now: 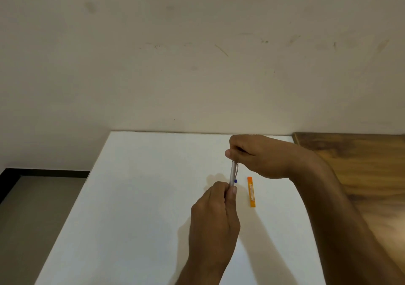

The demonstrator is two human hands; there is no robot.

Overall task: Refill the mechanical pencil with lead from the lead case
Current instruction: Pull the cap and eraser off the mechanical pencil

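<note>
A silver mechanical pencil [233, 173] with a metal clip and a small blue tip on the clip is held upright-tilted above the white table [140, 197]. My left hand [215, 219] grips its lower end with curled fingers. My right hand [256, 155] pinches its upper end, and that end is hidden under the fingers. An orange lead case [251, 191] lies flat on the table just right of the pencil, untouched by either hand.
The white table ends at a cream wall at the back. A wooden surface [359, 170] adjoins it on the right. To the left the table edge drops to a grey floor [32, 214] with a dark skirting.
</note>
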